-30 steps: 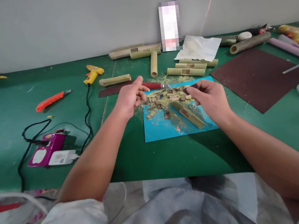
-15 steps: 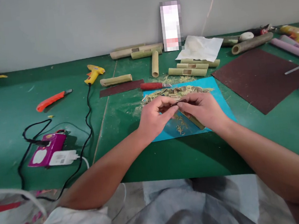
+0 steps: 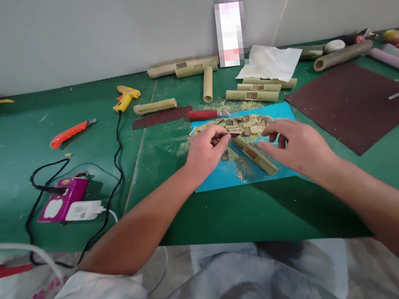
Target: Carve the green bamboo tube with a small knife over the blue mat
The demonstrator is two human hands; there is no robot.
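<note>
My left hand (image 3: 208, 149) pinches a small dark brown piece of sandpaper (image 3: 235, 135) between thumb and fingers. Just below it, a bamboo tube (image 3: 265, 162) with a rectangular slot cut in its top lies slantwise on a blue sheet (image 3: 212, 180). To the right of the tube, my right hand (image 3: 293, 143) hovers with its fingers curved and apart, holding nothing. Bamboo chips and shavings (image 3: 254, 124) are heaped along the sheet's far side. Behind them rests a red-handled carving knife (image 3: 203, 114).
Several more bamboo tubes (image 3: 253, 95) lie further back. At the right is a large brown sandpaper sheet (image 3: 354, 109), with a narrow strip (image 3: 162, 118) at left. A yellow glue gun (image 3: 125, 98), an orange utility knife (image 3: 71, 133) and a purple power strip (image 3: 62, 199) with cords occupy the left.
My right hand has let go of the sandpaper and moved right, with its fingers opening. The left hand stays nearly in place, still pinching the piece. More of the bamboo tube now shows.
</note>
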